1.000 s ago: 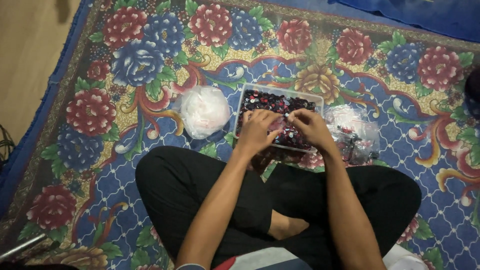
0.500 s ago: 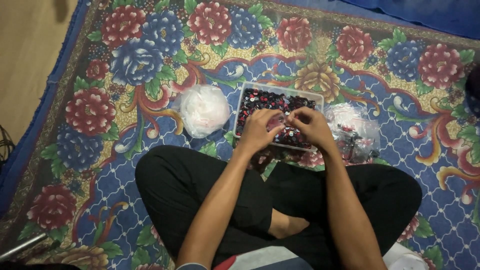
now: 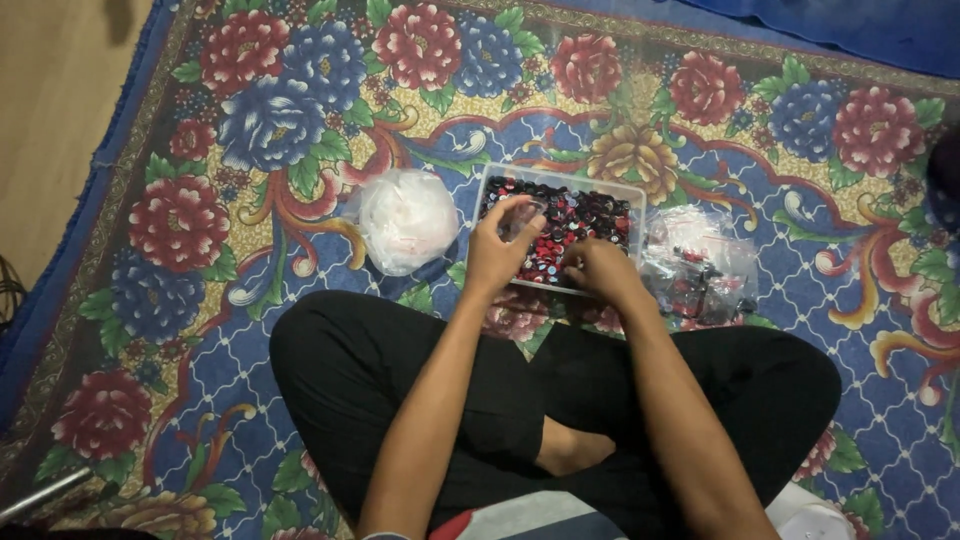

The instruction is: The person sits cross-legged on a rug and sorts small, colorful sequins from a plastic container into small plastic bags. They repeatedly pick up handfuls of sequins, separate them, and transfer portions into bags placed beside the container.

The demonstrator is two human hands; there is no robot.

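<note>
at frame centre, the left hand [image 3: 497,252] pinches a small clear bag [image 3: 522,217] over the clear plastic box of red and black pieces [image 3: 600,215]; the right hand [image 3: 598,268] picks among them, its fingers curled.

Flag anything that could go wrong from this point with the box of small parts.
The clear box of small red and black pieces sits on soft carpet close to the crossed legs, and both hands are at it, the left hand and the right hand; a nudge might tip it. Spilled pieces would likely be hard to spot on the busy floral pattern.
</note>
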